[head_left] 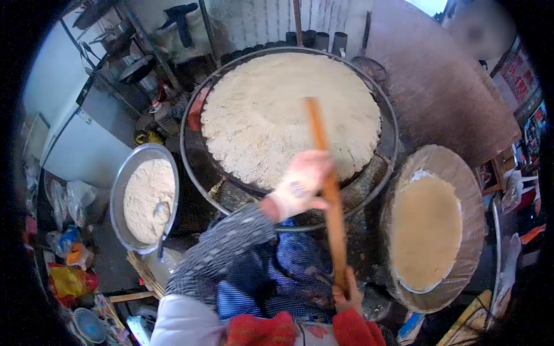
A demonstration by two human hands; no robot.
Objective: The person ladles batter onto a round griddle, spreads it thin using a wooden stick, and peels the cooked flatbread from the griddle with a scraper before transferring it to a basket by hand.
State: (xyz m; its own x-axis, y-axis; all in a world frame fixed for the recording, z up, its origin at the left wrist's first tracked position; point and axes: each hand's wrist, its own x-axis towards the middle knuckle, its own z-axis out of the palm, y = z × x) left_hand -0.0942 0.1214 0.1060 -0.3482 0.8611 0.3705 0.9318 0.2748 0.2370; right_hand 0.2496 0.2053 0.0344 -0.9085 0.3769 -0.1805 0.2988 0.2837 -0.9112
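A long flat wooden stick (335, 230) slants across the middle of the head view, its far end over a wide, pale, round sheet of batter or dough (277, 98). This sheet covers most of a large round griddle, its edge ragged at the near side. My left hand (303, 179), in a pale glove or wrap and slightly blurred, is closed around the stick's middle. Lower down, my right hand (348, 295) grips the stick's near end. A metal ring (397, 135) encircles the griddle.
At the left stands a metal basin (115, 213) of pale batter or dough with a ladle (160, 219) in it. A cloth-lined basket (473, 230) at the right holds a tan, flat, round layer. Plastic bags (81, 199) lie far left. Dark cylinders (339, 43) stand behind the griddle.
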